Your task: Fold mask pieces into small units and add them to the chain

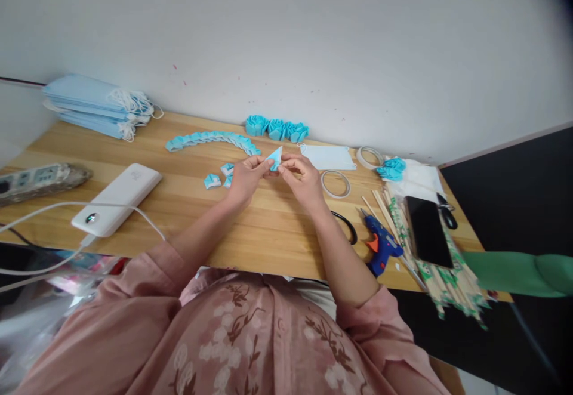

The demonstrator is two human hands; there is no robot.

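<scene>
Between my two hands, over the middle of the table, is a folded blue piece (275,157) with a pointed tip facing up. My left hand (248,174) pinches its left side, and my right hand (302,174) pinches its lower right edge. Several small folded blue pieces (212,181) lie just left of my left hand. Behind them curves a strip of overlapping folded blue pieces (210,138). Blue rosettes (276,128) stand in a row against the wall. A flat face mask (326,157) rests beyond my right hand.
Rolls of tape (335,184) lie right of my hands. Farther right are a blue glue gun (380,243), a phone (428,231) on wrapped chopsticks (452,287), and another blue rosette (391,169). On the left are stacked masks (89,102), a power bank (119,198) and a power strip (36,181).
</scene>
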